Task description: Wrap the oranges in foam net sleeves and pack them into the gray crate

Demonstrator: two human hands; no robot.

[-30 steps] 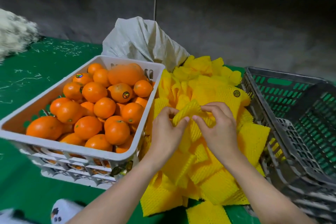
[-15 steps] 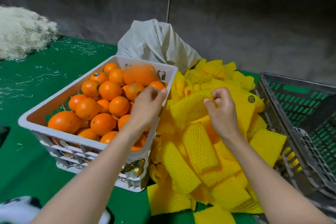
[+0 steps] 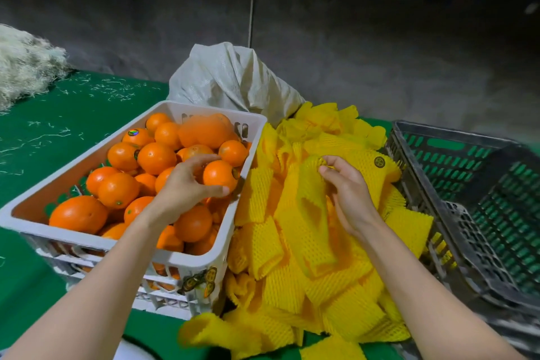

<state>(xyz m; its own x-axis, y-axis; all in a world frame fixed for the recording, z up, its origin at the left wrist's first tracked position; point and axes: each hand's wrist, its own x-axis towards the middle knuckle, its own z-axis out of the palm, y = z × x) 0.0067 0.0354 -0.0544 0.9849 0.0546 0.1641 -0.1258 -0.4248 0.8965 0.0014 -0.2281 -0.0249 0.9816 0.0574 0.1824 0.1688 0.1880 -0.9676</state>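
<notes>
Orange (image 3: 219,175): lying atop the heap in the white crate (image 3: 87,242), near its right wall. Curling the left hand (image 3: 181,188) round it, thumb beneath, fingers over the top. Pinching a foam net sleeve (image 3: 309,193) in the right hand (image 3: 349,194), above the yellow pile. Probably handling as firm, round, fairly weighty and smooth-skinned, so gripping round the widest girth. Packing afterwards into the gray crate (image 3: 455,213) at right.

The oranges (image 3: 156,158) by the left hand (image 3: 181,190) are bright orange in a white crate (image 3: 96,242); foam net sleeves (image 3: 263,245) under the right hand (image 3: 347,193) are yellow mesh; the desk (image 3: 73,114) is green
</notes>
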